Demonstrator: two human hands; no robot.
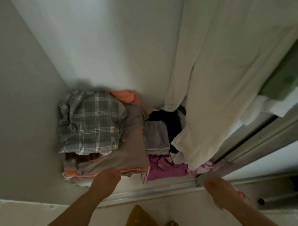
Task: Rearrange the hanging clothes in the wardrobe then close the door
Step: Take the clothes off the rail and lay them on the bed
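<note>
Head view, looking steeply down into an open white wardrobe [95, 47]. Hanging clothes sit at 2 o'clock: a long cream fabric garment [216, 80] drapes from the top edge down to the wardrobe floor, with a green garment [285, 77] just beside it at 3 o'clock, partly cut by the frame edge. Bare back wall fills the span from 10 to 12 o'clock. On the wardrobe floor, centre, lie folded piles: a grey plaid cloth [89, 121] atop a grey and orange stack [112, 158], a grey folded towel [155, 136], dark fabric [167, 119] and a purple garment [165, 168] at the front edge, its right part under the cream hem. The sliding door track [147, 190] runs along the front edge; the door frame [257, 139] angles toward 4 o'clock. Left hand [105, 182], at 6 o'clock, grip loosely curled, holding nothing, at the stack's front edge; contact unclear. Right hand [218, 190], at 5 o'clock, fingers relaxed, empty, over the track.
</note>
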